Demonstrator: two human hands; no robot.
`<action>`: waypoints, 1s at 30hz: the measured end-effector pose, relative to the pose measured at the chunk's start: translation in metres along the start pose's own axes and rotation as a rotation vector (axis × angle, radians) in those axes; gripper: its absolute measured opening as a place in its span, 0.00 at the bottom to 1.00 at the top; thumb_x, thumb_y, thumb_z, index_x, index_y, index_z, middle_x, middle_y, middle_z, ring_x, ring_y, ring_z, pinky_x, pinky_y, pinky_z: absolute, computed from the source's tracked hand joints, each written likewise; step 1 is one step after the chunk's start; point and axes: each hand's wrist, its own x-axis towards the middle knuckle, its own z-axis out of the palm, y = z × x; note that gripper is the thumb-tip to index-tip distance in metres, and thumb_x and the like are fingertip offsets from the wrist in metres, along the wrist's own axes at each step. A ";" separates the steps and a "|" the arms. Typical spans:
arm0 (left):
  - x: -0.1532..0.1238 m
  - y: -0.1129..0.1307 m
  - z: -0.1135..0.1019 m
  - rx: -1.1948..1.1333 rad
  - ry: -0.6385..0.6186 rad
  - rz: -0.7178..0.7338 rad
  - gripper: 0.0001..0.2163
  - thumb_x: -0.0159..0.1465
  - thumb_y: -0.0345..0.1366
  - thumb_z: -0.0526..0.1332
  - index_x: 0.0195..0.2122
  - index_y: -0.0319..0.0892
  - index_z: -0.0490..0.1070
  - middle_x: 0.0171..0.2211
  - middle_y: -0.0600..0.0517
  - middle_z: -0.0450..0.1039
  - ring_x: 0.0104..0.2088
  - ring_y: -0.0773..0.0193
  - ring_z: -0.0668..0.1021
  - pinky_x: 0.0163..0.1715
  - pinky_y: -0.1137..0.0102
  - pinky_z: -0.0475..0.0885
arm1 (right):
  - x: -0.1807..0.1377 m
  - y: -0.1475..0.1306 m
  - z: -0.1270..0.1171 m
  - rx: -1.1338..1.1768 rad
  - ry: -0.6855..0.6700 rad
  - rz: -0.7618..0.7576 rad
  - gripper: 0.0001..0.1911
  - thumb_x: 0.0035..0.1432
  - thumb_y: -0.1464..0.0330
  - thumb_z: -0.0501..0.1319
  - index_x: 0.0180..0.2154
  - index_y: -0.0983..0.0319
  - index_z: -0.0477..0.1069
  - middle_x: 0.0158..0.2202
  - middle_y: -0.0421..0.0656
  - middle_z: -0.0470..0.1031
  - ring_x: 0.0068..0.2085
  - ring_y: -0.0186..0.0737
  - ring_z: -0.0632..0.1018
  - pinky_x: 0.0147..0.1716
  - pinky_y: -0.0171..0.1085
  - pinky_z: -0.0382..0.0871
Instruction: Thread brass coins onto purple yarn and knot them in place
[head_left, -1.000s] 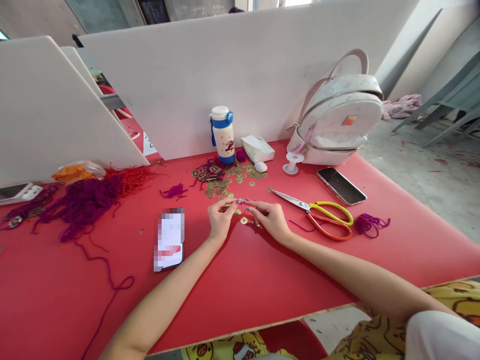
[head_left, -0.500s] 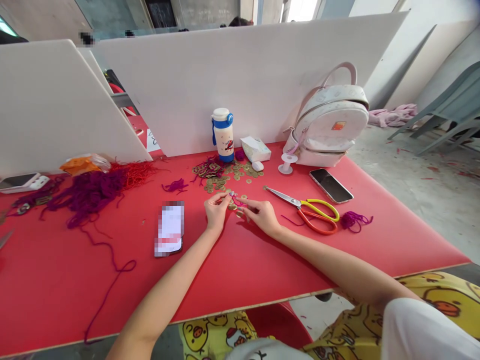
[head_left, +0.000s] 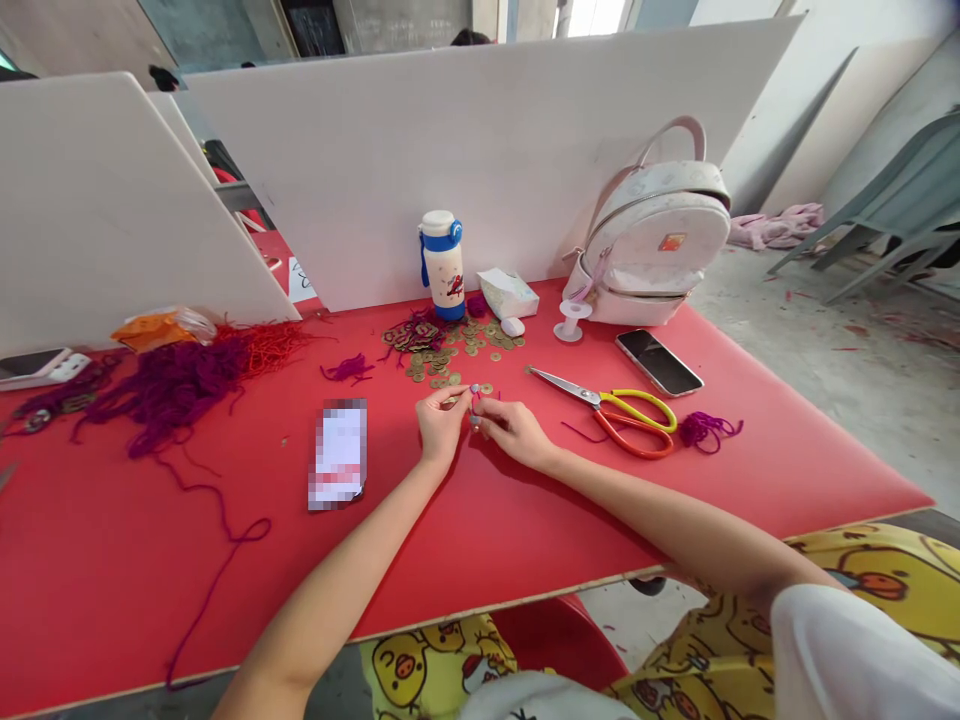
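Red covering spreads across a tabletop (head_left: 465, 545), where two bare hands meet near the middle. The left hand (head_left: 442, 425) has thumb and forefinger pinched together on a thin magenta cord (head_left: 475, 401). The right hand (head_left: 517, 432) is curled close beside it, fingertips at the cord's lower part; whether they grip it cannot be told, since the fingers hide most of it.

Just beyond the hands lie scattered brass-coloured coins (head_left: 437, 360), some heaped with purple yarn at the foot of a white-and-blue bottle (head_left: 448, 270). To the bottle's right are a tissue pack (head_left: 510, 295), a white spool (head_left: 572, 318) and a pale backpack (head_left: 652, 240) against a white panel (head_left: 480, 150). Scissors (head_left: 598, 399) with yellow and red handles lie near the right hand, between it and a purple bundle (head_left: 709, 430); behind them rests a dark-screened phone (head_left: 660, 362). A lit phone (head_left: 339, 455) sits beside the left forearm. Farther left is a tangled purple yarn pile (head_left: 180, 385), touching red shreds (head_left: 270, 345).
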 end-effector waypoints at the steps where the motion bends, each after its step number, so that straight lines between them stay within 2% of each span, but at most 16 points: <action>1: 0.000 0.000 0.000 0.024 -0.003 0.004 0.07 0.53 0.36 0.65 0.30 0.38 0.79 0.30 0.47 0.80 0.29 0.62 0.79 0.30 0.71 0.72 | -0.002 -0.002 -0.001 -0.087 -0.027 -0.026 0.07 0.60 0.70 0.53 0.28 0.60 0.63 0.22 0.37 0.65 0.24 0.33 0.65 0.27 0.32 0.55; 4: -0.002 0.000 -0.001 0.103 -0.019 0.034 0.06 0.55 0.34 0.64 0.31 0.39 0.79 0.31 0.47 0.81 0.30 0.62 0.80 0.32 0.70 0.73 | -0.004 -0.005 -0.006 -0.243 -0.069 -0.119 0.07 0.60 0.72 0.52 0.29 0.60 0.64 0.25 0.40 0.68 0.26 0.35 0.67 0.28 0.33 0.55; 8: -0.004 0.000 0.000 0.168 -0.108 0.032 0.07 0.56 0.36 0.64 0.31 0.39 0.79 0.30 0.47 0.80 0.28 0.62 0.79 0.31 0.70 0.73 | -0.002 -0.005 -0.015 -0.209 -0.035 -0.225 0.08 0.62 0.71 0.51 0.30 0.60 0.65 0.30 0.43 0.70 0.31 0.38 0.70 0.32 0.34 0.58; 14: -0.003 0.002 0.001 0.122 -0.181 0.045 0.07 0.58 0.35 0.62 0.33 0.39 0.79 0.34 0.46 0.80 0.34 0.60 0.81 0.35 0.70 0.74 | 0.006 0.002 -0.023 0.025 0.160 -0.158 0.13 0.66 0.68 0.49 0.27 0.60 0.63 0.28 0.40 0.62 0.30 0.37 0.67 0.33 0.36 0.60; 19: -0.004 0.002 0.001 0.150 -0.251 0.003 0.09 0.59 0.37 0.62 0.34 0.38 0.78 0.34 0.46 0.80 0.26 0.62 0.80 0.27 0.70 0.75 | 0.012 0.012 -0.026 0.087 0.259 -0.140 0.13 0.65 0.68 0.50 0.27 0.60 0.62 0.28 0.39 0.61 0.31 0.37 0.65 0.34 0.37 0.59; 22: -0.005 0.002 0.001 0.136 -0.259 0.003 0.08 0.58 0.37 0.63 0.34 0.38 0.78 0.35 0.46 0.80 0.28 0.61 0.81 0.27 0.70 0.76 | 0.015 0.017 -0.026 0.129 0.313 -0.081 0.14 0.65 0.68 0.51 0.25 0.60 0.59 0.26 0.38 0.59 0.30 0.36 0.63 0.32 0.37 0.57; 25: -0.005 0.002 0.002 0.132 -0.247 0.005 0.07 0.57 0.35 0.63 0.32 0.39 0.79 0.34 0.47 0.80 0.30 0.61 0.81 0.29 0.70 0.77 | 0.016 0.020 -0.028 0.149 0.348 -0.027 0.14 0.64 0.66 0.52 0.24 0.60 0.59 0.26 0.38 0.58 0.29 0.36 0.62 0.32 0.37 0.57; 30: -0.005 0.004 0.002 0.104 -0.235 0.001 0.06 0.56 0.36 0.64 0.31 0.39 0.78 0.31 0.48 0.80 0.26 0.62 0.80 0.29 0.69 0.77 | 0.016 0.018 -0.032 0.274 0.313 -0.065 0.16 0.64 0.60 0.53 0.26 0.60 0.66 0.32 0.41 0.64 0.36 0.39 0.68 0.40 0.39 0.63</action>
